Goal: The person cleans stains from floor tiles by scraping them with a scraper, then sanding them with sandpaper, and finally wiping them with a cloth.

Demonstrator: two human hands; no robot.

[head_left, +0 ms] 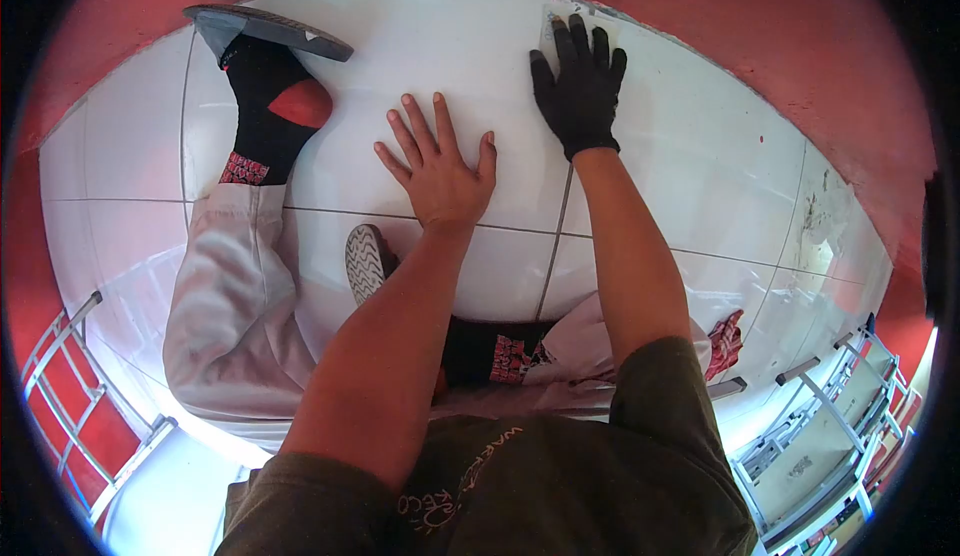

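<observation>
My left hand [443, 171] is bare and lies palm down on the white tiled floor [400, 46], with the fingers spread and the thumb out to the right. My right hand [578, 91] wears a black glove and rests flat on the floor farther forward, its fingers apart. Beneath and just beyond the gloved fingertips is a small pale patch [550, 31] with faint marks; what it is I cannot make out. Neither hand grips anything.
My bent leg in light trousers [230, 286] is at the left, its foot in a black and red sock [265, 106] and a grey slipper [290, 31]. A patterned sole [368, 261] shows beside my left forearm. A red wall [780, 46] curves ahead. Metal ladders [835, 406] stand lower right, a metal frame [75, 396] lower left. A reddish cloth [726, 344] lies at right.
</observation>
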